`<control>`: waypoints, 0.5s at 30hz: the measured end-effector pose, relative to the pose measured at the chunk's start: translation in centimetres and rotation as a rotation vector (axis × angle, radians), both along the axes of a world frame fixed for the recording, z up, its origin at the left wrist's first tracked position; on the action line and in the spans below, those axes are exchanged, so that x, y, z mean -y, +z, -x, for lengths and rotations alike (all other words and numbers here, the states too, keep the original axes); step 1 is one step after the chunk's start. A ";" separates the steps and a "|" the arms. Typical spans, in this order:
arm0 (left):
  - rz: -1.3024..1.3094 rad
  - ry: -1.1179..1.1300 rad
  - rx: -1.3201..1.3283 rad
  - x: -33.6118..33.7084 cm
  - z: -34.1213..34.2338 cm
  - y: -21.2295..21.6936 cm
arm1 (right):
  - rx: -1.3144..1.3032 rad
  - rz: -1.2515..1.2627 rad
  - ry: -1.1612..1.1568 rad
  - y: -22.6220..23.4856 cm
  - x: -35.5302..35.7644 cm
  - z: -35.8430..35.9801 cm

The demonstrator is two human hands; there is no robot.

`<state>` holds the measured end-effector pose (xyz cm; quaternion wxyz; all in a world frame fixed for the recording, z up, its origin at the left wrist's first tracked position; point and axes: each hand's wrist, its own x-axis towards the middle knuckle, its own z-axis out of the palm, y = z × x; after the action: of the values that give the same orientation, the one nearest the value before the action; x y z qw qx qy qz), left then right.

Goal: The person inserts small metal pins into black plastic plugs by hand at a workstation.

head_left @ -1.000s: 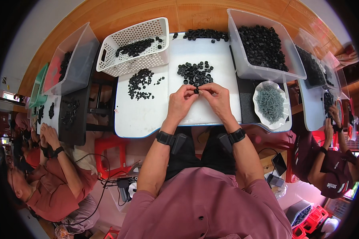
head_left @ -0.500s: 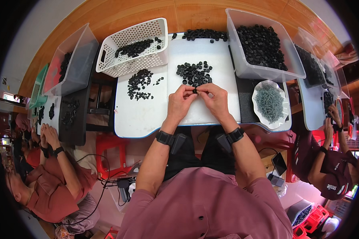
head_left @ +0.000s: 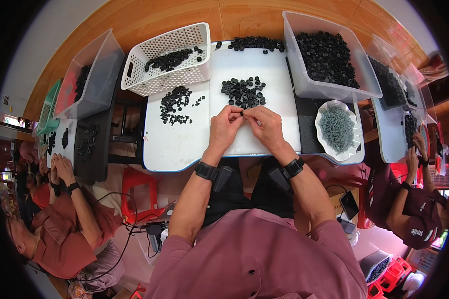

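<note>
My left hand and my right hand meet over the white tabletop. Between their fingertips is a small black part, pinched from both sides; the fingers cover most of it. Just beyond the fingertips lies a pile of black round cap-like pieces. Left of my left hand is a scattered heap of smaller black pieces. To the right of my right hand, a white scalloped dish holds many grey-green screw-like pieces.
A white perforated basket with black pieces stands at the back left. At the back right is a clear bin full of round black pieces; another row of black pieces lines the far edge. Co-workers sit at both sides. A red stool stands below left.
My right hand has shifted slightly left, closer to my left fingertips. The small black part stays between both hands. The piles look the same.
</note>
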<state>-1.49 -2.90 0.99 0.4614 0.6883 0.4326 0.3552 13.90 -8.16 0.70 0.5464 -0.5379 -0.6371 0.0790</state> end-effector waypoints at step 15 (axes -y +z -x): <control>0.324 -0.161 0.210 -1.6 0.8 -0.2 | -0.136 0.077 0.036 -0.2 0.2 0.1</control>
<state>-2.31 -1.28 0.78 0.6354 0.5967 0.3773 0.3130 13.76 -8.37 0.48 0.5657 -0.5405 -0.6045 0.1494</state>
